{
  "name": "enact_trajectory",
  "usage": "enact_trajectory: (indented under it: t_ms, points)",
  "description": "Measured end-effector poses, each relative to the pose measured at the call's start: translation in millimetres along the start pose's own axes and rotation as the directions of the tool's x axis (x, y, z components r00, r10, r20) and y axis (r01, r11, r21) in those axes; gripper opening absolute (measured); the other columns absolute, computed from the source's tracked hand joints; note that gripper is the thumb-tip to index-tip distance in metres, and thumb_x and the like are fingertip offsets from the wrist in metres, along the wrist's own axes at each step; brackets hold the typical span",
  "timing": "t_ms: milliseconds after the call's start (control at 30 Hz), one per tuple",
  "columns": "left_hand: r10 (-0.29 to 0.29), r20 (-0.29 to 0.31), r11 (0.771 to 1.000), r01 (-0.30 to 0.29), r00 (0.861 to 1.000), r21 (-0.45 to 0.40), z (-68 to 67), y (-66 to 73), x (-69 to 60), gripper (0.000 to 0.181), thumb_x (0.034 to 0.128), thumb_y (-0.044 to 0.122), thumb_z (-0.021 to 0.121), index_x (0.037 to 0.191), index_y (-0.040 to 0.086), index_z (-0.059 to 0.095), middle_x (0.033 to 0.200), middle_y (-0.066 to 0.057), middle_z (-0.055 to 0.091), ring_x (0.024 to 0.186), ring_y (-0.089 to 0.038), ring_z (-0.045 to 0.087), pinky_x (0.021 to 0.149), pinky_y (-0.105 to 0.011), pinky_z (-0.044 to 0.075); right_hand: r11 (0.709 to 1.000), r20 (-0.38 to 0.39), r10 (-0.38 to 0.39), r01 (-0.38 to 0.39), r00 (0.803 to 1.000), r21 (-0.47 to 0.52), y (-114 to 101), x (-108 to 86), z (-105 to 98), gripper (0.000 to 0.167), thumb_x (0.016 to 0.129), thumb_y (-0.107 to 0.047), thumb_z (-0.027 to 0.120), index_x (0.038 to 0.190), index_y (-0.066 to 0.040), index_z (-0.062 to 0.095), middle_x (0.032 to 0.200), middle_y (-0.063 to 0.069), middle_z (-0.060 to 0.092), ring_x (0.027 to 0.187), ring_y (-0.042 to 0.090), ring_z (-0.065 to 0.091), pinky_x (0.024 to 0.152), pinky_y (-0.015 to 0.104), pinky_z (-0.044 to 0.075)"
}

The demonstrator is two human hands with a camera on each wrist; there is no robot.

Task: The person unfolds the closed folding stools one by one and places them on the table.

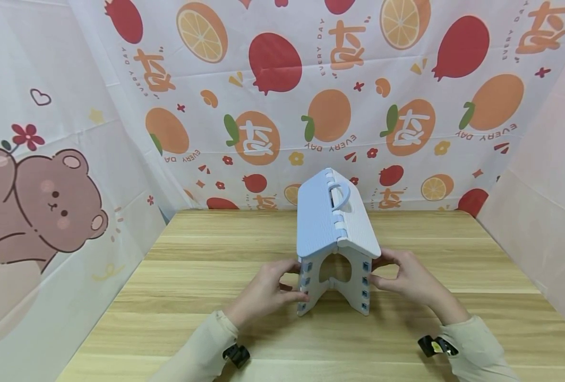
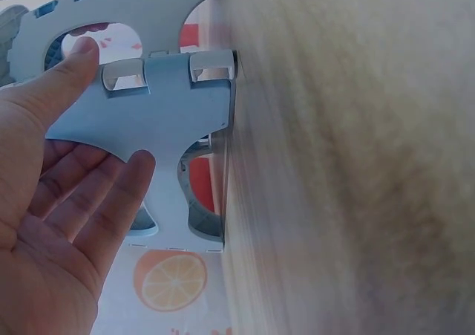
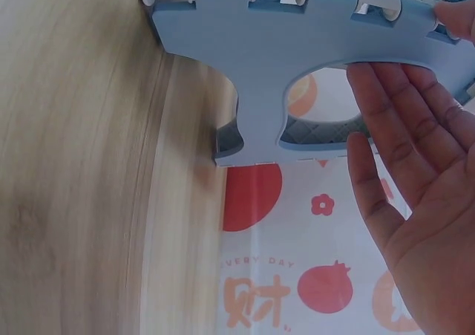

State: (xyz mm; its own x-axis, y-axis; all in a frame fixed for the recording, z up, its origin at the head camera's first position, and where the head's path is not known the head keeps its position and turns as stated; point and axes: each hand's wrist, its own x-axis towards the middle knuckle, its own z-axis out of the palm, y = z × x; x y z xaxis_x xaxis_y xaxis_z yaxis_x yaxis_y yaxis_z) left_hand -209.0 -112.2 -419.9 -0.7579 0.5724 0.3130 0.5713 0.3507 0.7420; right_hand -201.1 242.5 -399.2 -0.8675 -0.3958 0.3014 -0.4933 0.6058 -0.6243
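Toy house [image 1: 327, 228] gripped from both sides by L hand [image 1: 270, 289] and R hand [image 1: 404, 278]

Head view: The toy house is seen approx. in the middle of the wooden table [image 1: 158, 297], upright, w/ its feet on the tabletop. A blue half and a white half are shown on the roof [image 1: 316, 223], and a blue handle [image 1: 348, 196] is raised at the ridge. In the front wall [image 1: 359, 273] a rounded opening is seen, w/ blue tabs along both edges. The L side is held by the L hand, the R side by the R hand. Black devices are worn at both wrists, on light sleeves [image 1: 191, 345]. The bkgd is covered by a fruit-print cloth [image 1: 275, 63]; on the L, a bear [image 1: 58, 201] is printed.

L wrist view: The blue side wall [image 2: 167, 119] is pinched b/w thumb [image 2: 70, 71], laid at the front corner, and fingers put partly behind the wall's edge. White clips [image 2: 122, 73] are seen at that corner. One finger is kept outside, straight.

R wrist view: A similar pinch is shown: thumb at the corner, fingertips hidden at the edge of the side opening, little finger spread apart. How firmly it is pressed cannot be told.
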Motion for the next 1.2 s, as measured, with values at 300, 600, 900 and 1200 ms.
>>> enact_trajectory:
  t_ms: [300, 600, 900, 1200]
  points:
    - [-0.002, -0.002, 1.0, 0.003, 1.0, 0.025, -1.4, 0.4, -0.8, 0.055, 0.0862, 0.016, 0.091, 0.135, 0.012, 0.066, 0.129, -0.008, 0.075, 0.119, -0.026, 0.073, 0.086, -0.03, 0.066, 1.0, -0.003, -0.007, 0.007, 1.0, -0.004, 0.7, 0.7, -0.1, 0.044, 0.091, -0.016, 0.084, 0.133, -0.01, 0.072, 0.112, -0.006, 0.08, 0.106, 0.014, 0.075, 0.096, 0.045, 0.06]
    - [-0.024, 0.026, 0.996, 0.021, 0.999, 0.092, -5.6, 4.7, 2.5, 0.059, 0.0887, 0.022, 0.091, 0.14, 0.013, 0.063, 0.131, -0.007, 0.074, 0.122, -0.025, 0.072, 0.087, -0.032, 0.066, 0.999, 0.023, -0.039, 0.038, 0.999, 0.033, 5.2, 3.2, -7.0, 0.036, 0.097, -0.022, 0.08, 0.132, -0.015, 0.071, 0.116, -0.005, 0.079, 0.109, 0.014, 0.074, 0.098, 0.037, 0.06]
    - [0.038, -0.004, 0.988, -0.037, 0.999, 0.151, -49.2, 21.9, 7.3, 0.053, 0.0968, 0.018, 0.079, 0.144, 0.007, 0.06, 0.143, -0.013, 0.068, 0.134, -0.035, 0.065, 0.101, -0.047, 0.063, 0.997, -0.105, -0.019, 0.026, 0.994, 0.067, 0.9, 0.4, -39.2, 0.023, 0.11, -0.016, 0.062, 0.13, -0.011, 0.071, 0.123, 0.007, 0.077, 0.109, 0.002, 0.069, 0.09, 0.02, 0.059]
    - [0.059, -0.177, 0.961, -0.008, 0.982, 0.276, -78.1, 51.4, 42.4, 0.084, 0.1014, 0.069, 0.059, 0.165, 0.017, 0.042, 0.171, -0.007, 0.043, 0.161, -0.028, 0.038, 0.129, -0.061, 0.034, 1.0, -0.153, -0.016, 0.015, 0.988, -0.003, -24.6, 25.0, -58.7, 0.053, 0.111, -0.027, 0.059, 0.163, -0.024, 0.047, 0.16, 0.008, 0.057, 0.14, 0.031, 0.061, 0.113, 0.052, 0.053]
